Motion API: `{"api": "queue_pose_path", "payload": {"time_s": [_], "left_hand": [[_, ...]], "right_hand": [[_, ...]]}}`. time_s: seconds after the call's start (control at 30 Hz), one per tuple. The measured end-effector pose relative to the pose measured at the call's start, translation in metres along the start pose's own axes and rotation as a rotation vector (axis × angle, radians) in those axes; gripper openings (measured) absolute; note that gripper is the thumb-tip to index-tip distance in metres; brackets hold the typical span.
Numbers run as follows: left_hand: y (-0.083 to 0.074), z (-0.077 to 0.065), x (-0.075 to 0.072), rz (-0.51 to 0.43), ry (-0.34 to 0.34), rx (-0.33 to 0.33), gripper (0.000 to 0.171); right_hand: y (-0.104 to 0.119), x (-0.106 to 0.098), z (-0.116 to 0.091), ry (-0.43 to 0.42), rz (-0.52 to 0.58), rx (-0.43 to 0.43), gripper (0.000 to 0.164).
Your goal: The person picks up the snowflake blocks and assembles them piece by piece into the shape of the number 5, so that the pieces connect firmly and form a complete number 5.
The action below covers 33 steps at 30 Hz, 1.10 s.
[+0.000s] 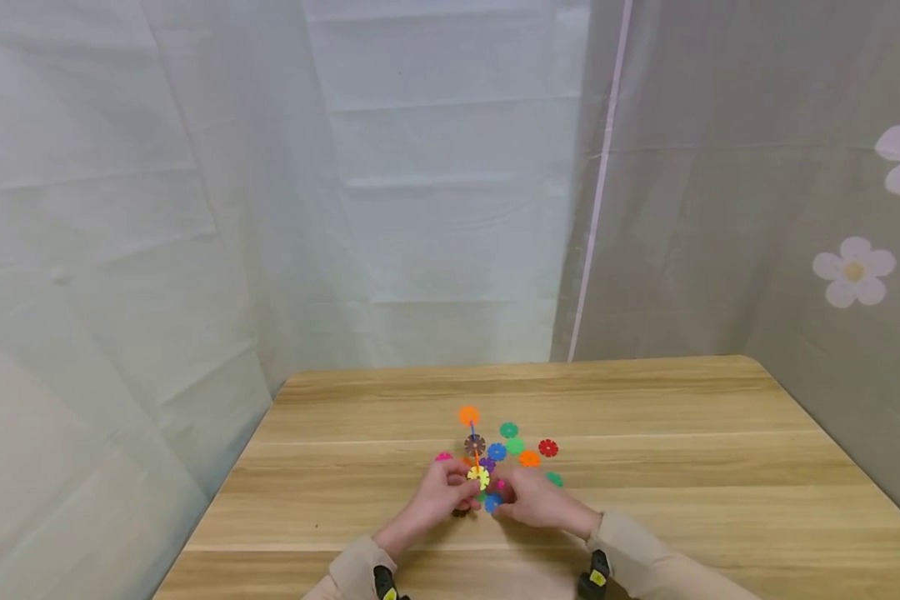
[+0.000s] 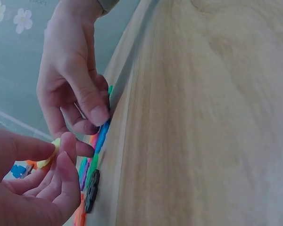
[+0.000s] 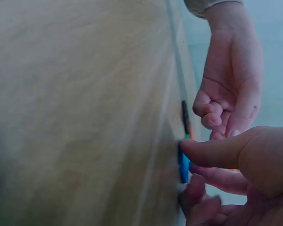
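My left hand (image 1: 438, 493) pinches a yellow notched plastic disc (image 1: 478, 477) between thumb and fingers. From that disc a joined chain runs away over the table: an orange disc seen edge-on, a brown disc (image 1: 475, 445), a blue one on edge and an orange disc (image 1: 468, 415) at the far end. My right hand (image 1: 537, 498) is low at the table, thumb and forefinger at the edges of a blue disc (image 3: 183, 165) that lies flat. In the left wrist view the yellow disc (image 2: 49, 154) is mostly covered by fingers.
Loose discs lie around the hands: green (image 1: 508, 429), light green (image 1: 515, 446), blue (image 1: 497, 452), orange (image 1: 529, 458), red (image 1: 548, 448) and pink (image 1: 443, 457). A dark disc (image 2: 92, 190) lies under the left hand. Pale curtains hang behind the wooden table (image 1: 682, 467).
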<state>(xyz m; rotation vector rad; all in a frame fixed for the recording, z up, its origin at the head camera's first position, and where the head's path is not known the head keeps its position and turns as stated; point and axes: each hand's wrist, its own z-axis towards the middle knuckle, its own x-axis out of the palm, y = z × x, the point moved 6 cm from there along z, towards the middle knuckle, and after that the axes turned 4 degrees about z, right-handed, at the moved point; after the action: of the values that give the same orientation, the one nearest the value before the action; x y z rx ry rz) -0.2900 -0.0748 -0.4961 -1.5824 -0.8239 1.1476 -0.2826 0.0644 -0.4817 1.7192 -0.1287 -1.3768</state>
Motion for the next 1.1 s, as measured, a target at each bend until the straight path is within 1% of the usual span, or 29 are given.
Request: {"api": "queue_pose_path", "payload": {"time_s": [0.1,0.23,0.37,0.5,0.6,0.7,0.87,1.1], "left_hand": [[0.001,-0.001,0.0,-0.004,-0.006,-0.001,0.014],[-0.001,-0.003,-0.001,-0.011,-0.025,-0.002,0.013],[-0.002,-0.004,-0.002,0.0,-0.033,-0.022,0.012],[0.003,-0.002,-0.002,0.001,-0.031,-0.034,0.013],[0.005,-0.002,-0.001,-0.015,-0.029,-0.03,0.014],[0.003,-0.003,-0.001,-0.04,-0.027,-0.025,0.015],[0.001,-0.004,-0.001,-0.083,-0.018,-0.034,0.016],[0.002,-0.003,0.001,-0.1,-0.008,-0.033,0.017]], "right_hand": [[-0.001,0.001,0.0,-0.003,-0.017,0.021,0.025],[-0.002,0.0,-0.001,-0.016,0.006,0.035,0.028],[-0.003,-0.002,-0.003,-0.031,0.05,0.016,0.028],[-0.004,-0.004,-0.004,-0.049,0.101,-0.012,0.024],[-0.004,-0.008,-0.005,-0.083,0.14,-0.024,0.02],[-0.005,-0.012,-0.004,-0.128,0.162,-0.028,0.017],[-0.005,-0.017,-0.002,-0.174,0.155,-0.029,0.017],[-0.005,-0.02,-0.002,-0.219,0.116,-0.037,0.018]]}}
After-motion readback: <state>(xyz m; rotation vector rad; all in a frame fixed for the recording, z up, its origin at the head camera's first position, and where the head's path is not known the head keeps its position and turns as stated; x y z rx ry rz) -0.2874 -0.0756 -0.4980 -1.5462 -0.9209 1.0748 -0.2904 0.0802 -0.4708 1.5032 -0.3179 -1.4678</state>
